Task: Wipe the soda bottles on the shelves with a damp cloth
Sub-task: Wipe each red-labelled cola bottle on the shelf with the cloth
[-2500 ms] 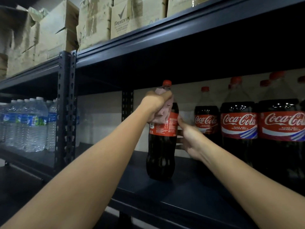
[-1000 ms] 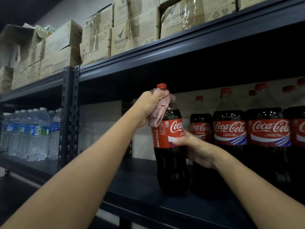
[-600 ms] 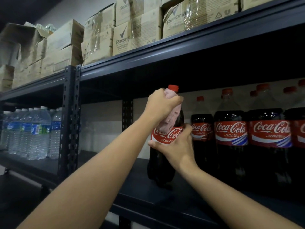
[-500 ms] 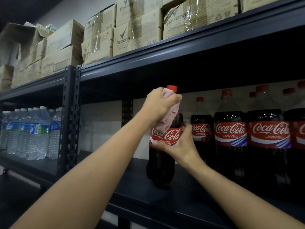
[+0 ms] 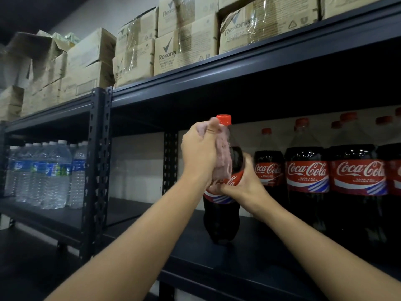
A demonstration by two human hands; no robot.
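Left hand: my left hand (image 5: pixel 198 154) grips the pink cloth (image 5: pixel 222 164), bunched and pressed against the neck and shoulder of the soda bottle (image 5: pixel 221 211), just under its red cap (image 5: pixel 224 119).
Right hand: my right hand (image 5: pixel 244 184) is wrapped round the red label, fingers curled on it; I judge this is to hold the bottle steady while the cloth rubs.
Bottle position: upright on the dark shelf (image 5: pixel 238 263), out near the front edge and apart from the row, which I take as room for the cloth to get round it.
Contents: dark cola fills it to the shoulder; the neck above is clear.
Other soda bottles (image 5: pixel 307 177): in a row at the right, capped and equally full.
Water bottles (image 5: pixel 50 172): clustered in the bay to the left, capped, clear liquid inside.
Cardboard boxes (image 5: pixel 169 51): stacked on the shelf above, closed; contents hidden.
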